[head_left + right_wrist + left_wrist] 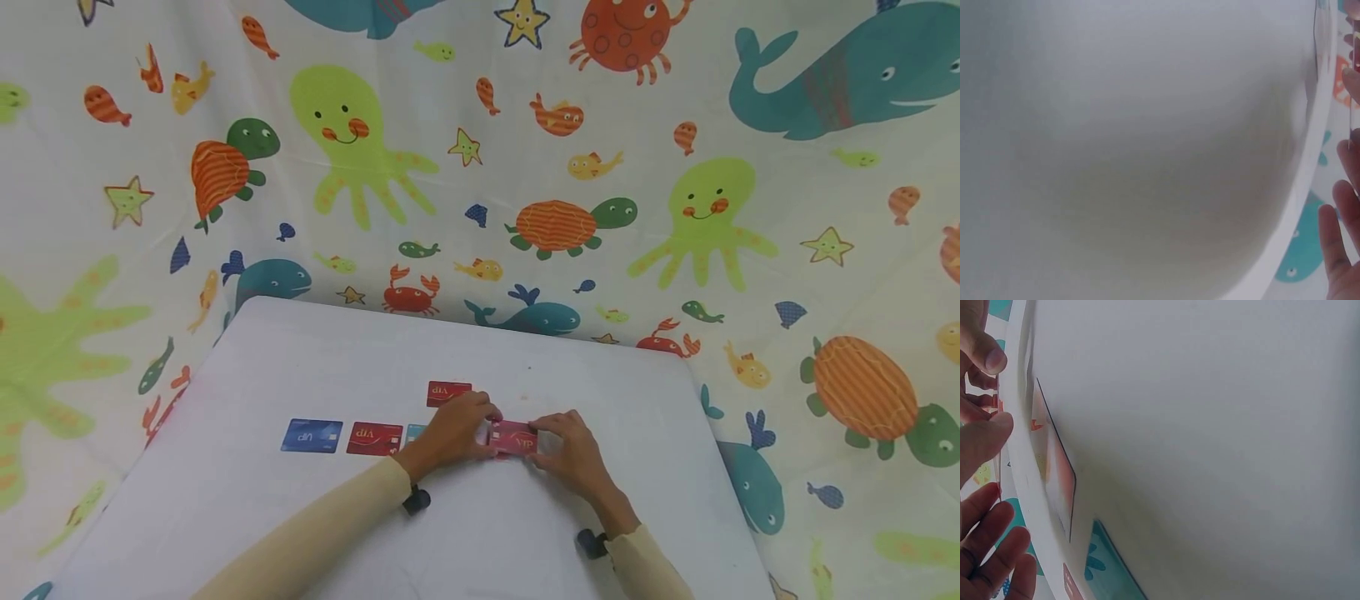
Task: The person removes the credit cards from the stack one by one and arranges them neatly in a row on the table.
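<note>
Both my hands hold a pink VIP card (513, 437) just above the table. My left hand (457, 425) pinches its left edge, thumb on the near side. At the opposite edge, my right hand (573, 454) pinches it between thumb and fingers. The left wrist view shows the held card nearly edge-on, with a pinkish, shiny card (1055, 465) lying on the table below. Beside that lies a teal card (1110, 569), mostly hidden by my left hand in the head view. In the right wrist view, only the fingers of my right hand (1344, 219) show at the edge.
A blue VIP card (312, 436) and a red VIP card (366, 438) lie in a row to the left. Another red card (442, 392) lies behind my left hand, partly covered. The white table (360, 358) ends at a cloth printed with sea animals (555, 225).
</note>
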### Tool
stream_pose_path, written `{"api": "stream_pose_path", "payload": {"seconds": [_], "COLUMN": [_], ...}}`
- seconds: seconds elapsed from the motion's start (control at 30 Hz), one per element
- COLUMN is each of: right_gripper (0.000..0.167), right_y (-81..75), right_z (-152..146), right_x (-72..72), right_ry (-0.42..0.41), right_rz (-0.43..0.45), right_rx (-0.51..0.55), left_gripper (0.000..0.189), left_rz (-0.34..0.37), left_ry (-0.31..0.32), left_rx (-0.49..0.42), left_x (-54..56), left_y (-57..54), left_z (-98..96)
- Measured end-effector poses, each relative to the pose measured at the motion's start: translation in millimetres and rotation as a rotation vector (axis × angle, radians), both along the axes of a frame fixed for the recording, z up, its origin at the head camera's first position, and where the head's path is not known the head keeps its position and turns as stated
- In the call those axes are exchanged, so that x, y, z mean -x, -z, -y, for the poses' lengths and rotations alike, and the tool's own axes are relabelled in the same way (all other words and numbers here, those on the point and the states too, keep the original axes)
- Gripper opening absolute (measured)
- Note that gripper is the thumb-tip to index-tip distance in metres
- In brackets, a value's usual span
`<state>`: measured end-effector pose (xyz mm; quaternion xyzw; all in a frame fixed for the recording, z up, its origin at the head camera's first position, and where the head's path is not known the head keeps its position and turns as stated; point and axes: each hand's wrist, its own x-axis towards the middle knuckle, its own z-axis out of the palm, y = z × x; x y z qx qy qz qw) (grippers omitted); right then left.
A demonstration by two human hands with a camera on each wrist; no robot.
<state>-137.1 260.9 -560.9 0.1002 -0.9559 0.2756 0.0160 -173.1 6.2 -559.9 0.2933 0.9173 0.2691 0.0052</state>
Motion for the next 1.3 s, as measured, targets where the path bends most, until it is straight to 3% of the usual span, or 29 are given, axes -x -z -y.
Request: {"api": "stream_pose_path", "payload": {"seconds": [0.3, 0.7, 1.3], "right_gripper": [0.049, 0.048, 0.048], "right_y": [3.7, 5.2, 9.9], "right_z": [-2.3, -10.3, -22.5], "right_x": [7.7, 4.9, -1.0], "right_ry": [0.008, 0.020, 0.031], "right_rz": [-0.004, 0.004, -0.001], "right_rx": [-0.005, -0.021, -0.022], "left_gripper": [0.055, 0.055, 0.056], "left_rz": [-0.032, -0.107, -0.080], "left_ry": [0.027, 0.050, 0.041], "left_rx": [-0.010, 0.005, 0.001], "left_x": [12.6, 9.4, 4.9], "left_y": [6.6, 9.6, 14.0], "left_z": [-1.5, -10.0, -22.8]}}
